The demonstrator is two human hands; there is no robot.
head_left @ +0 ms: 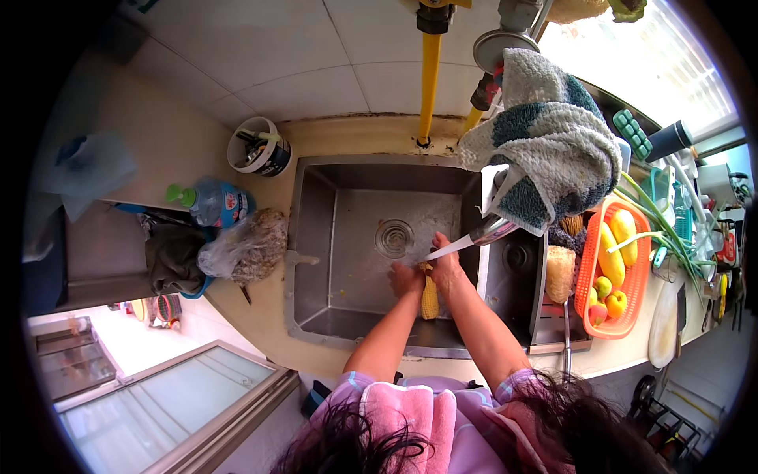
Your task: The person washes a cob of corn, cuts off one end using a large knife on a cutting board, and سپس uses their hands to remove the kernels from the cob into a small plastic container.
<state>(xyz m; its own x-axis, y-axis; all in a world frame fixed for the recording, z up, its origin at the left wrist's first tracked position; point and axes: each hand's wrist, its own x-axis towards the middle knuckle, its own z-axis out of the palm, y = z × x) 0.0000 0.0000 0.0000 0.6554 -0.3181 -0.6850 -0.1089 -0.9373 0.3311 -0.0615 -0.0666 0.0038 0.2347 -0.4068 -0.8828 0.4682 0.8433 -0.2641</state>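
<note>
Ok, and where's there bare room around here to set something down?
The beige counter has a bare patch between the filled plastic bag and the steel sink's front-left corner. Inside, the floor left of the drain looks largely open. It's crowded around the left hand, right hand and corn cob, and by the orange basket.

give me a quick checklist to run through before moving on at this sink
1. Water running: ok, a stream of water comes from the faucet.
2. Both hands in the sink: ok, left hand and right hand are inside it.
3. Corn firmly held: cannot tell, its upper end is by the hands but the grip is unclear.
4. Drain in sight: ok, no corn lies over it.
5. Faucet fully visible: not ok, the towel hides part of it.
</note>
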